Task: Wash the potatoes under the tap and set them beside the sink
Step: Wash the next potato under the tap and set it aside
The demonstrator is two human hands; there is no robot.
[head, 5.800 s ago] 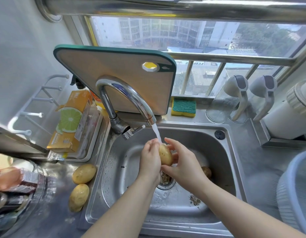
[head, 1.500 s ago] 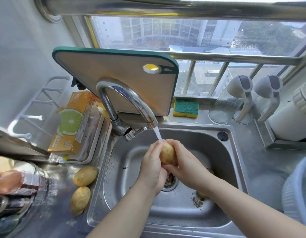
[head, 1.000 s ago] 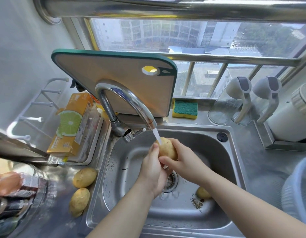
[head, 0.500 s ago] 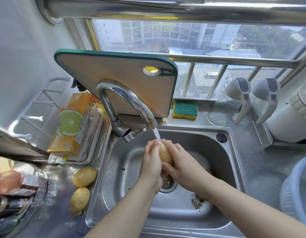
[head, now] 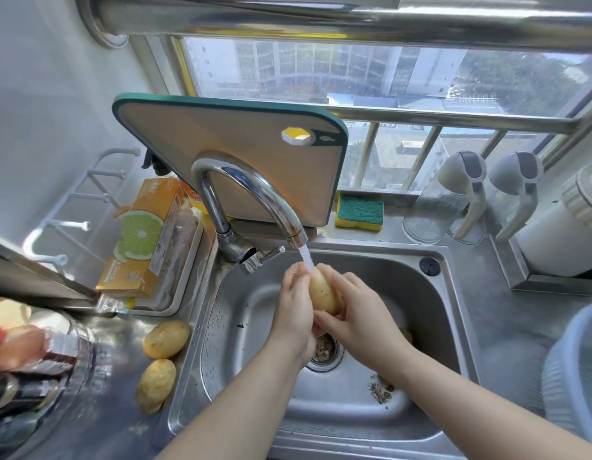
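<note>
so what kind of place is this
Most likely a home kitchen: a steel sink with a running tap, a chopping board propped behind it, and a sponge beside it.

daylit barred window (head: 321, 71) behind a steel counter (head: 507, 313), white wall (head: 55, 94) at left.

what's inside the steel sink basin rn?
In the stainless steel sink, the left hand and right hand hold a yellow-brown potato under the tap stream. Below: round drain strainer, dark debris. The right wrist covers most of a second potato.
</note>
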